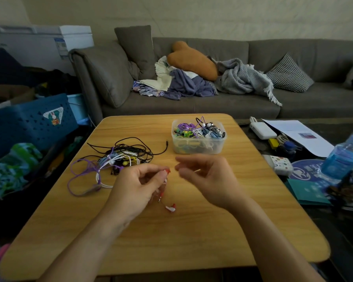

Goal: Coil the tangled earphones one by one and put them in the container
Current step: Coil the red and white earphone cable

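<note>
Judging by the container (198, 139) near the table's (212, 231) far right corner, already filled with coiled earphones, much is done. A red-and-white earphone (170, 208) is pinched in the left hand (138, 187), its bud hanging just above the table's middle. The right hand (207, 179) is held beside it, fingers loosely curled, apparently holding nothing. A tangle (118, 157) is left toward the far left edge.

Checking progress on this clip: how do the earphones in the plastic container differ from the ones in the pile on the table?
The earphones in the container are wound into small bundles, packed inside the clear container; the pile on the table is loose and tangled, its cords sprawling over the wooden table. The pile lies left of the container, nearer the left hand. Both mix purple, black, white and yellow-green cords.
</note>
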The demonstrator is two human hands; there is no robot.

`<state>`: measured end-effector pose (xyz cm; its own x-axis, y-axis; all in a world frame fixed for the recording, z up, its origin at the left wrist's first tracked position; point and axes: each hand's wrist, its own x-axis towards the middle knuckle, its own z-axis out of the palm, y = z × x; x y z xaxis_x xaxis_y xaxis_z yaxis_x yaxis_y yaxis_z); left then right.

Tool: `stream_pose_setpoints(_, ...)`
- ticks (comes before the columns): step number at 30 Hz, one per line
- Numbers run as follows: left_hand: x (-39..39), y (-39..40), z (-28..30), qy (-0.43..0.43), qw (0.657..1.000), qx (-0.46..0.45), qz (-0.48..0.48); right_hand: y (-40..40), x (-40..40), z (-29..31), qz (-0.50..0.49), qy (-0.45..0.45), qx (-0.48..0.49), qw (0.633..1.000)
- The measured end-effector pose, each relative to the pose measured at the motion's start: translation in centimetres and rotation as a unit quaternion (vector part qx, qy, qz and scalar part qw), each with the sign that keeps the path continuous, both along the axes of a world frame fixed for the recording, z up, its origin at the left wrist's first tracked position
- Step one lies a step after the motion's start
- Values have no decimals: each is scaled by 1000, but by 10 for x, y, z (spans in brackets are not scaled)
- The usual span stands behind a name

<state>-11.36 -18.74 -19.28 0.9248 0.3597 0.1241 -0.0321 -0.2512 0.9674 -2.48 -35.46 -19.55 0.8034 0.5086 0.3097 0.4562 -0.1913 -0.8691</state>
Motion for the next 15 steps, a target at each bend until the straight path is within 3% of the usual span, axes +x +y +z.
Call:
stream_pose_setpoints(4,-1,-5,3,-24,1000,-17,7,-21,28,-2,-166,-30,-100,981)
stream_pose_setpoints(6,-2,-6,3,-42,999,-11,-3,-27,38,-7,-198,-25,-162,966)
stream_pose_setpoints(15,3,-9,-7,-52,996,78,-2,-11,48,-14,-158,-58,-312,935)
